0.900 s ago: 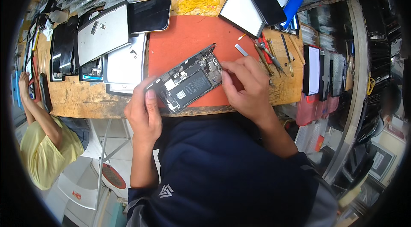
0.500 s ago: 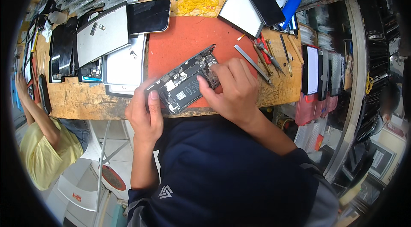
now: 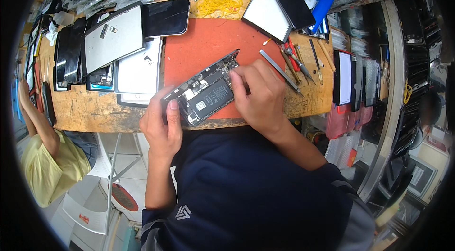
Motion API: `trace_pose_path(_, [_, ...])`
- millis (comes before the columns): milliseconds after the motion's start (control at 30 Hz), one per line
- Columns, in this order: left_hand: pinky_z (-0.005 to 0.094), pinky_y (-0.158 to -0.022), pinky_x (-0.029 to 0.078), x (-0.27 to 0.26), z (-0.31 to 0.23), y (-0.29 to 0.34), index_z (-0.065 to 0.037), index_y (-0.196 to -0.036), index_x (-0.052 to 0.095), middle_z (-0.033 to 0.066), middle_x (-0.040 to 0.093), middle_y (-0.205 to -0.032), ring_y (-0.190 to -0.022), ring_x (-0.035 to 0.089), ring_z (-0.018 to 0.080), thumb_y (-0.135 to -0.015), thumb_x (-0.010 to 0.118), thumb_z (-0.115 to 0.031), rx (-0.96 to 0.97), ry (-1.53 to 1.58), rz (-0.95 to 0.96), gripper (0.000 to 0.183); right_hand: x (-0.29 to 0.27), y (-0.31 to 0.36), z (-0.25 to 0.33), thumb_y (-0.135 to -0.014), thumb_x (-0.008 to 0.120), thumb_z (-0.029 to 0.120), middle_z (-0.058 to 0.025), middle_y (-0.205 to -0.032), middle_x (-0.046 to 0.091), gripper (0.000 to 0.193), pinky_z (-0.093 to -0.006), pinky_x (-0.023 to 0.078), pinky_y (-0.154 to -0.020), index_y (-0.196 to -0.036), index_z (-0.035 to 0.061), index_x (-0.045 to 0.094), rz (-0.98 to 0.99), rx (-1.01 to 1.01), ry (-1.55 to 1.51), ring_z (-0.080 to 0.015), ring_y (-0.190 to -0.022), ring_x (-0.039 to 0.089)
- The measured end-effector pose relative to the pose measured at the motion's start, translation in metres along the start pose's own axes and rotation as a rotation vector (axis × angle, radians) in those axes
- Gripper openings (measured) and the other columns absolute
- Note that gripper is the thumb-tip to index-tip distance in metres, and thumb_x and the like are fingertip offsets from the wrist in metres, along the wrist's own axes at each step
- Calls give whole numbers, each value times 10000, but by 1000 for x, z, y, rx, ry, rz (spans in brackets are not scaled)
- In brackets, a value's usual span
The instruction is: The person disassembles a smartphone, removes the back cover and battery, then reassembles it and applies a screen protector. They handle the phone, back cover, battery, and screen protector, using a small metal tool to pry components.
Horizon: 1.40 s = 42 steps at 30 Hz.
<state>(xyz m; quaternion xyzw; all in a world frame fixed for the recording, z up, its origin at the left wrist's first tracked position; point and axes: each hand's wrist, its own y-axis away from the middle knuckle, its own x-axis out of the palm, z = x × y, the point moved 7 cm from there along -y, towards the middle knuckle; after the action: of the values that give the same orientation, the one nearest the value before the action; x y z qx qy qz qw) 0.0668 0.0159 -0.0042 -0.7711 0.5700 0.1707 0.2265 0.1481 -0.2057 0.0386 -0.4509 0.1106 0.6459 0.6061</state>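
Note:
An opened smartphone point(image 3: 214, 87) is tilted over the front of the orange-red mat point(image 3: 208, 38), its inner side up. A black battery and small boards show inside it. Wrapped round its lower left end is my left hand point(image 3: 161, 125), with the thumb on the near corner. At the phone's upper right end, my right hand point(image 3: 261, 95) has thumb and forefinger pinched together against the inner parts. Those fingers cover that end, and whatever is between the tips is hidden.
Screwdrivers and pliers point(image 3: 295, 60), plus a flat metal tool point(image 3: 279, 72), lie right of the mat. Phone screens and panels point(image 3: 113, 38) are piled at left, yellow rubber bands point(image 3: 219, 5) behind. Another person's arm point(image 3: 40, 118) shows at far left.
My right thumb has moved up off the battery toward the phone's upper right end, closing on the forefinger. My left hand and the phone have barely shifted.

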Motion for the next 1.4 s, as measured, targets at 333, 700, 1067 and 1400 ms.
trace_pose_path(333, [395,-817,590,0,1,1,48,-1269,715,213,783,-1076,-903,780,334,-1094,649,-123,-17,-12,20,254,-1,-4,7,-875,835,0,-85,-800,612,129,-406,485,-565,-918,44,722,7,-65,10,-270,-635,629])
trace_pose_path(700, [391,-809,591,0,2,1,44,-1274,715,211,786,-1089,-901,782,331,-1082,662,-117,-32,-13,22,255,6,0,11,-848,836,61,-86,-806,564,223,-437,536,-608,-836,76,614,17,-70,41,-303,-714,649])
trace_pose_path(1067, [362,-729,580,0,1,1,46,-1253,720,195,783,-1022,-812,764,268,-1064,681,-79,-17,-14,0,230,7,4,9,-852,862,79,-80,-807,591,197,-433,519,-591,-862,72,665,11,-34,-4,-298,-697,653])
trace_pose_path(1400, [311,-596,496,0,-3,-1,30,-1256,728,143,780,-994,-625,625,161,-1041,704,-40,38,-23,-10,227,-12,14,10,-868,854,-41,-73,-735,610,147,-337,451,-497,-852,18,719,-41,-65,-128,-179,-558,606])
